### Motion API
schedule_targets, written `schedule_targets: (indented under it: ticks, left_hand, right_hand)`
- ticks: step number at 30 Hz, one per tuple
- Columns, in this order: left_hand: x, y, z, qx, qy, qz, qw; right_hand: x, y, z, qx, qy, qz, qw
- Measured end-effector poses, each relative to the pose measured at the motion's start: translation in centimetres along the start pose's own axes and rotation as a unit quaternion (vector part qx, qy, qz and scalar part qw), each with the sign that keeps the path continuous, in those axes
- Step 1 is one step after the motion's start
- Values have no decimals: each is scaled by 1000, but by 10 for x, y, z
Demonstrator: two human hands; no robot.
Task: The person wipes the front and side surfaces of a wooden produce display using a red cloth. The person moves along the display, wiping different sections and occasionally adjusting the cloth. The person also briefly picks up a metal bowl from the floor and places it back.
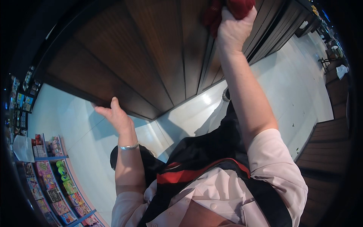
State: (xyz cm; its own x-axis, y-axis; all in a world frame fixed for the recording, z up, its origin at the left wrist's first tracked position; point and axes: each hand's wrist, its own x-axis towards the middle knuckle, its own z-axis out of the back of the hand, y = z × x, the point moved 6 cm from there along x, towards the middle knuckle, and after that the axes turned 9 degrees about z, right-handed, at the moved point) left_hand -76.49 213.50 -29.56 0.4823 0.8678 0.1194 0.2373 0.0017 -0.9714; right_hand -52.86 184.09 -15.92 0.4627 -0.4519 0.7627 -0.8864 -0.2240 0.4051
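Note:
Dark brown wood panelling (153,51), divided by narrow black grooves, fills the upper middle of the head view. My right hand (235,28) is raised at the top, closed on a dark red cloth (241,8) that lies close to the panels; more red cloth hangs beside it on the left. My left hand (116,115) is at the panelling's lower left edge, thumb up and spread from the fingers, some of which are hidden behind or under that edge. A silver bracelet is on my left wrist.
Shelves (54,176) of colourful packaged goods stand at the lower left, with more displays beyond. Pale tiled floor (292,82) runs below and beside the panelling. Another dark wood-slatted structure (323,144) is at the right, near a crumpled white bag (342,71).

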Motion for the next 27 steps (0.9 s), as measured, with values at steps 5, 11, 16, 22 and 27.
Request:
schedule_targets:
  ticks: [5, 11, 16, 22, 27]
  left_hand:
    - [0, 4, 6, 28, 17, -27, 999]
    - [2, 5, 16, 155, 7, -82, 985]
    - [4, 9, 22, 109, 34, -51, 992]
    - [2, 5, 17, 64, 40, -36, 996]
    - [1, -7, 20, -50, 91, -12, 994]
  right_hand:
    - [-119, -20, 51, -331, 105, 25, 937]
    - [-300, -77, 118, -54, -220, -636, 738]
    - [-257, -37, 37, 54, -177, -678, 712]
    - [-130, 56, -67, 380, 9, -516, 768]
    - [-168, 42, -27, 250, 27, -505, 826]
